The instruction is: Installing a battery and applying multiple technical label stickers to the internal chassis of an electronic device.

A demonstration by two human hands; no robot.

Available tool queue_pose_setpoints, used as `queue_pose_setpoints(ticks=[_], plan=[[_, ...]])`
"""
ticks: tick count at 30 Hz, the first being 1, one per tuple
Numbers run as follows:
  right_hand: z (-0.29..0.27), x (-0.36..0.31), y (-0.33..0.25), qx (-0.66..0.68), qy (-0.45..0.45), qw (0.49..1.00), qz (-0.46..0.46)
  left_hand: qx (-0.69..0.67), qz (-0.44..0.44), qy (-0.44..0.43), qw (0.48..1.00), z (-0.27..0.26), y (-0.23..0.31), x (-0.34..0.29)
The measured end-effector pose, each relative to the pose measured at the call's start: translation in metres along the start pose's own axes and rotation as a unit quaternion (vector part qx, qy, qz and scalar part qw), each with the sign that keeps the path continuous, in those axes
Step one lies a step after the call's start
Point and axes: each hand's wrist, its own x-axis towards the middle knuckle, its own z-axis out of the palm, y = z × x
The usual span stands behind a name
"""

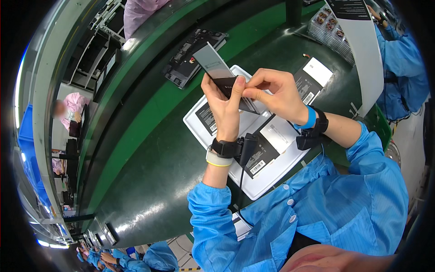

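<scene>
Head view: left hand clasping battery pack; right hand pinching its 3-o'clock edge; apparently edge-work, next needing steadiness.

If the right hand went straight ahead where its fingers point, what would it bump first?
Probably the left hand, at its thumb, or the flat pack it holds; which is nearer in depth is unclear.

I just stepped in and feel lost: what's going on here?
A person in a blue smock holds a flat black-and-silver rectangular pack up in the left hand, over a white plastic tray. The right hand is pinched close to the pack, beside the left thumb; whether it grips anything there is unclear. Similar packs lie in the tray on a glossy dark-green bench, and a flat black electronic assembly lies beyond.
</scene>
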Motion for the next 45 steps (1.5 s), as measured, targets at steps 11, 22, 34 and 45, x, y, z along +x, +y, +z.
queue_pose_setpoints(ticks=[11,22,34,45], plan=[[-0.006,0.014,0.012,0.073,0.095,0.989,0.081,-0.201,-0.059,0.042,0.977,-0.008,0.005,0.014],[0.005,0.002,-0.018,-0.144,-0.053,0.985,-0.085,-0.098,0.074,0.118,0.985,-0.007,0.005,0.015],[-0.051,-0.024,-0.097,-0.046,0.131,0.98,-0.14,-0.284,0.049,0.053,0.956,-0.036,0.064,0.021],[-0.279,-0.198,-0.146,-0.474,0.45,0.751,-0.09,-0.199,0.048,-0.05,0.978,-0.046,0.088,0.018]])
